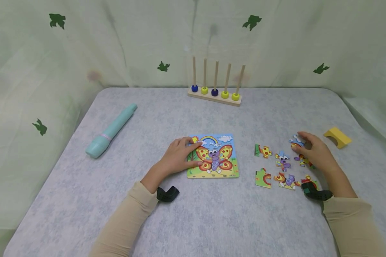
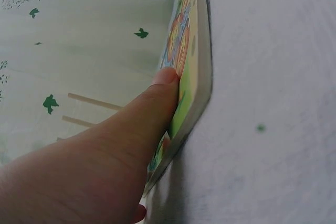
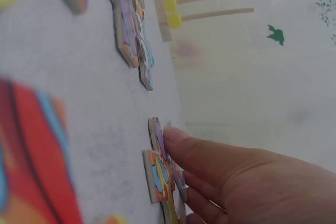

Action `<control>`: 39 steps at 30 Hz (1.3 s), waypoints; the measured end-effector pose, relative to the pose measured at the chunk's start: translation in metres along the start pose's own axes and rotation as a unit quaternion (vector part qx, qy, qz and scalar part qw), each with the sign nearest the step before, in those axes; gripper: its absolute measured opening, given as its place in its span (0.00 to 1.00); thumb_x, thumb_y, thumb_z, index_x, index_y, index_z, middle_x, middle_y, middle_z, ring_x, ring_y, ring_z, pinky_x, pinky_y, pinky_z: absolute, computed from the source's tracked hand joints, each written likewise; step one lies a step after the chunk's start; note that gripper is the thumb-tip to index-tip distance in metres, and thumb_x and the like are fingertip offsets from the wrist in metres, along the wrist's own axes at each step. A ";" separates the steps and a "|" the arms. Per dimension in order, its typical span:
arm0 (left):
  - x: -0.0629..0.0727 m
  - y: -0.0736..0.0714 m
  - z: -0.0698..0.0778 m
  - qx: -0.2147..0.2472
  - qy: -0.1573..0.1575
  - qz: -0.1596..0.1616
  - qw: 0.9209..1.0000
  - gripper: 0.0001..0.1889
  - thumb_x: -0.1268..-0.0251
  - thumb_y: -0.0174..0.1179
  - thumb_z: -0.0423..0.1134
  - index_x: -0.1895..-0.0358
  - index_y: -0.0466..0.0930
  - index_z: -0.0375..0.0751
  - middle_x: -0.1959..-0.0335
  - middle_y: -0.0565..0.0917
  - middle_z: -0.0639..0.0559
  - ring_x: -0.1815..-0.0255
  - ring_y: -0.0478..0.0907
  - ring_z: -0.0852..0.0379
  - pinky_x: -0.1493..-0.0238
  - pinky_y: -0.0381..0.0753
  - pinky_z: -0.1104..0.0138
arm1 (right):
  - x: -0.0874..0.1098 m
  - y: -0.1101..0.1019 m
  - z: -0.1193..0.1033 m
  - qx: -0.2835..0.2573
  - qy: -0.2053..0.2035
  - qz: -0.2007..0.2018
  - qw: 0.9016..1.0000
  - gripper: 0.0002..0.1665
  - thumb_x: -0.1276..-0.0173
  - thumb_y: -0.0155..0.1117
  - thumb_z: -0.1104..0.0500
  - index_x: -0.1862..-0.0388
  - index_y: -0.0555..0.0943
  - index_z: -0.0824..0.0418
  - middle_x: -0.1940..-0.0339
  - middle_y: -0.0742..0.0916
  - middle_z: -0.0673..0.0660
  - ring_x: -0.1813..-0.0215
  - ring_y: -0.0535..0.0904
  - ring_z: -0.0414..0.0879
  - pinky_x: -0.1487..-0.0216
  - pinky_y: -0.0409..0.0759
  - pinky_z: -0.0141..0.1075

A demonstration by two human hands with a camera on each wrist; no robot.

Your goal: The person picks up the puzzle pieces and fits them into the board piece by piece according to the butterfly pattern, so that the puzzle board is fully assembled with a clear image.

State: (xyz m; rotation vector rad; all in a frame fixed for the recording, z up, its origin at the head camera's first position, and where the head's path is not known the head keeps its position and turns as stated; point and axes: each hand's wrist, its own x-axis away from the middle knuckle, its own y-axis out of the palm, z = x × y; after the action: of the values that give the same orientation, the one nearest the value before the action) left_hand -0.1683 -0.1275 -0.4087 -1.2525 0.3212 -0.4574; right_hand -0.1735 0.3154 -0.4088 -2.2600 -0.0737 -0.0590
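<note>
- Left hand (image 1: 178, 157): relaxed, thumb and fingers well spread, touching the left part of the butterfly board; nothing gripped.
- Butterfly board (image 1: 226, 157): flat on the table, centre of the frame, picture side up.
- Right hand (image 1: 318, 151): right of the frame, thumb and forefinger parted in a curve about the cloud piece (image 1: 296, 141); thumb at lower edge, forefinger at upper; cannot tell whether pinched or merely touched.
- Loose on the table, right of centre: upper-left piece (image 1: 263, 151), purple-faced piece (image 1: 283, 160), green corner piece (image 1: 261, 178), lower-middle piece (image 1: 287, 181).
- Close under the right hand: wing piece (image 1: 305, 162), partly covered.
- Lower right: red-edged piece (image 1: 310, 179), partly hidden by a black wrist camera (image 1: 316, 193).
- Handling, as judged: thin flat stock, best pinched by opposite edges and tipped up at one side first; wing piece best kept clear of the fingertips; light pressure of the left hand enough to steady the board.
- Far right: yellow arch block (image 1: 342, 138).
- Upper centre: peg stand (image 1: 214, 97) with blue and yellow beads.
- Left: teal tube (image 1: 117, 125), lying slantwise.
</note>
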 end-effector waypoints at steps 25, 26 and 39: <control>0.001 -0.003 0.003 -0.008 0.005 -0.005 1.000 0.37 0.46 0.50 0.67 0.33 0.60 0.58 0.41 0.62 0.48 0.40 0.57 0.45 0.40 0.53 0.52 | 0.010 -0.008 -0.050 0.021 -0.105 0.034 0.994 0.32 0.34 0.56 0.53 0.36 0.64 0.66 0.39 0.68 0.68 0.45 0.66 0.65 0.52 0.67 0.58; 0.000 -0.004 0.003 -0.012 0.010 -0.003 1.000 0.36 0.46 0.50 0.67 0.33 0.60 0.57 0.40 0.62 0.49 0.40 0.56 0.44 0.40 0.53 0.52 | 0.010 -0.006 -0.058 0.018 -0.120 0.039 0.992 0.30 0.35 0.57 0.55 0.37 0.65 0.66 0.39 0.69 0.67 0.45 0.67 0.64 0.51 0.67 0.58; -0.013 -0.008 0.014 -0.051 0.023 -0.018 0.998 0.36 0.46 0.49 0.68 0.39 0.67 0.48 0.39 0.68 0.52 0.39 0.61 0.48 0.40 0.56 0.54 | -0.002 0.039 -0.139 -0.008 -0.308 -0.012 0.951 0.26 0.42 0.65 0.64 0.44 0.73 0.67 0.45 0.76 0.62 0.45 0.71 0.55 0.48 0.70 0.50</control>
State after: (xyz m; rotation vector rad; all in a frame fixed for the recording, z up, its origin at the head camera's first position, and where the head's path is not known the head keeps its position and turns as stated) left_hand -0.1737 -0.1111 -0.3974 -1.3511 0.3655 -0.5054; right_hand -0.1754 0.1831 -0.3504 -2.2131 -0.4316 0.6389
